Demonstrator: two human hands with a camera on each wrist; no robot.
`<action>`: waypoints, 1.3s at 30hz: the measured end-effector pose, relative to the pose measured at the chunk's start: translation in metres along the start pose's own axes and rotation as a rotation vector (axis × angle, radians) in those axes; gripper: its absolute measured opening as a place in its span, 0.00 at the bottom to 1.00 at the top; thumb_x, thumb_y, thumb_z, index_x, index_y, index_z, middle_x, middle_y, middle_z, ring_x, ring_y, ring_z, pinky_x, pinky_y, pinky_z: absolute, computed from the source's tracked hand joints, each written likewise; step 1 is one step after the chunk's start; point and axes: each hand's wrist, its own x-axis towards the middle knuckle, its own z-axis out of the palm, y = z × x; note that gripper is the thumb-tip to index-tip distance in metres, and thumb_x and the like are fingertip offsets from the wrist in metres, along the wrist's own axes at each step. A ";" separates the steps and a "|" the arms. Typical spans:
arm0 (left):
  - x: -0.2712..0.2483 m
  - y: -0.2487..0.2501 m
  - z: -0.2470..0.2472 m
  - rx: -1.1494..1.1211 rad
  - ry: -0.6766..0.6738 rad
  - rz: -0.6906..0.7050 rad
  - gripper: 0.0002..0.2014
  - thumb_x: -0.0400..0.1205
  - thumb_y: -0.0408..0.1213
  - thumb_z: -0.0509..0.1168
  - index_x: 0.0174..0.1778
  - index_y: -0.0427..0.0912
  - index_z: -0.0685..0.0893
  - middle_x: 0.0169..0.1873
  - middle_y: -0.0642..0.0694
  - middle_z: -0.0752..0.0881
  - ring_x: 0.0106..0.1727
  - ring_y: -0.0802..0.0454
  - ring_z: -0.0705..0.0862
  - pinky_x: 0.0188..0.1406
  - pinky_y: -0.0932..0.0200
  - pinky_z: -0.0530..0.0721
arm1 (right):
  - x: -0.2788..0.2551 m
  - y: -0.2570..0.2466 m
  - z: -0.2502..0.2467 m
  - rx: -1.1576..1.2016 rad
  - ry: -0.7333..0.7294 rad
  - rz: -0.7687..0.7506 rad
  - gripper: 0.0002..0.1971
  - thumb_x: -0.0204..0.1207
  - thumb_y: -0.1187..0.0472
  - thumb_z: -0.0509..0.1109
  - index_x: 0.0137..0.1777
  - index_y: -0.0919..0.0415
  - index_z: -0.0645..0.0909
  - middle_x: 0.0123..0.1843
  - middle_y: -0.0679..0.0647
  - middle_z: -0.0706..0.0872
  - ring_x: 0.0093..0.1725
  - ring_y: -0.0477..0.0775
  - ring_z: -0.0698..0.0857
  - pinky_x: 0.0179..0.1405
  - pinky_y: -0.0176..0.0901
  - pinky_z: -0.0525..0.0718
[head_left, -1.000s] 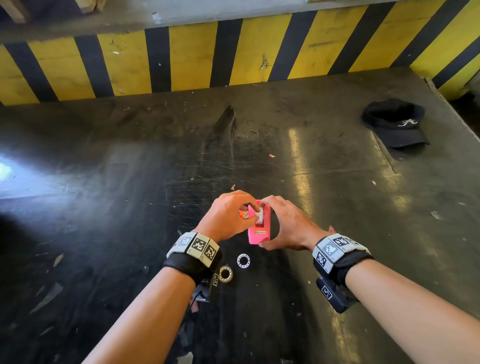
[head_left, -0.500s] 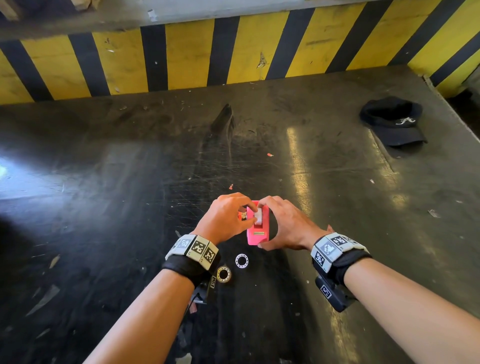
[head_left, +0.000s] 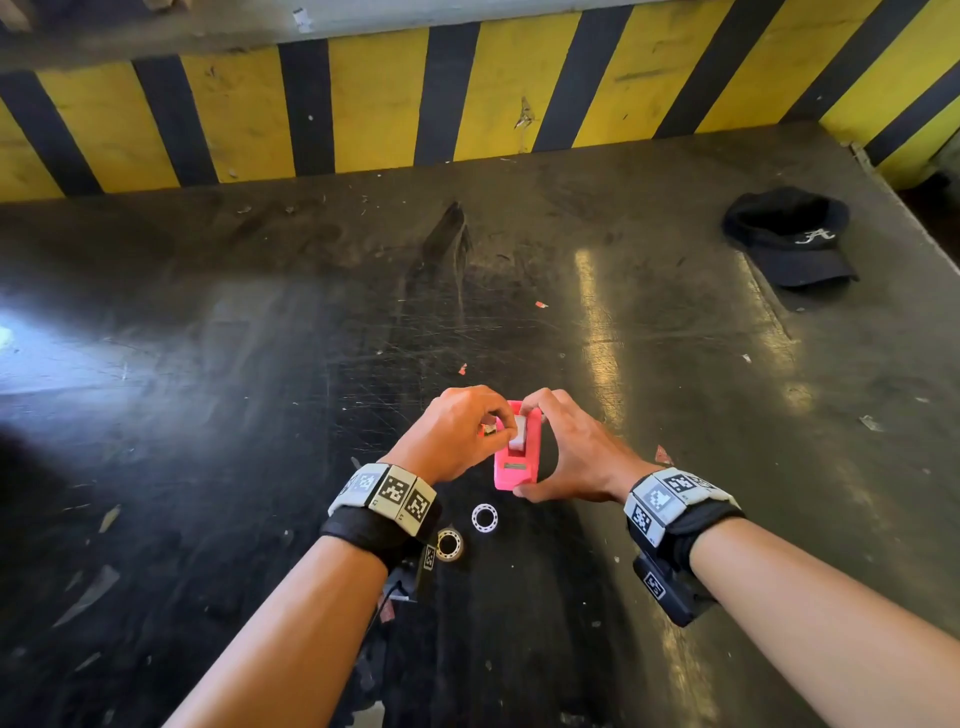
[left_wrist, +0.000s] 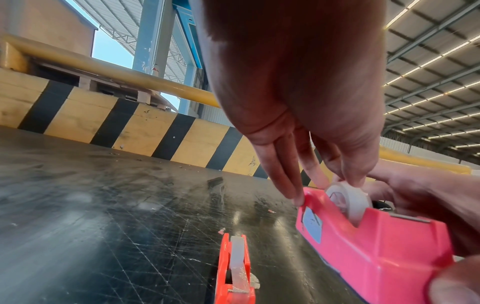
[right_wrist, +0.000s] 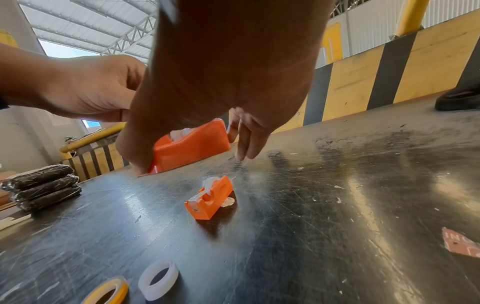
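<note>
Pink tape dispenser has not moved: it stands on the table toward 6 o'clock. From 9 o'clock the left hand still pinches the white tape roll in it; from 3 o'clock the right hand clasps its body. The roll seems nearly seated.

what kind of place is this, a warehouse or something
Probably a warehouse or loading dock: a yellow-and-black hazard-striped barrier edges the scratched dark platform, yellow guard rails run behind it, and a corrugated metal roof on steel trusses spans overhead.
</note>
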 end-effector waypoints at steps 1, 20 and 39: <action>-0.001 0.000 0.000 0.008 -0.016 0.013 0.04 0.81 0.42 0.75 0.48 0.48 0.92 0.53 0.53 0.90 0.51 0.55 0.88 0.57 0.48 0.90 | 0.001 0.001 0.001 0.005 -0.005 0.005 0.44 0.57 0.43 0.88 0.68 0.40 0.65 0.66 0.45 0.70 0.58 0.51 0.81 0.53 0.43 0.77; -0.034 0.001 0.023 0.281 0.161 0.159 0.05 0.74 0.43 0.82 0.45 0.53 0.97 0.71 0.46 0.85 0.75 0.39 0.80 0.64 0.35 0.87 | 0.011 0.005 0.003 0.081 0.057 0.011 0.40 0.55 0.40 0.90 0.64 0.37 0.69 0.60 0.46 0.79 0.58 0.38 0.81 0.50 0.25 0.73; -0.058 -0.069 0.043 0.033 -0.161 -0.298 0.16 0.77 0.36 0.73 0.60 0.55 0.90 0.57 0.50 0.90 0.56 0.50 0.89 0.63 0.45 0.88 | 0.055 0.045 0.021 -0.155 -0.039 0.183 0.61 0.54 0.50 0.91 0.86 0.54 0.59 0.84 0.52 0.67 0.77 0.60 0.77 0.75 0.58 0.78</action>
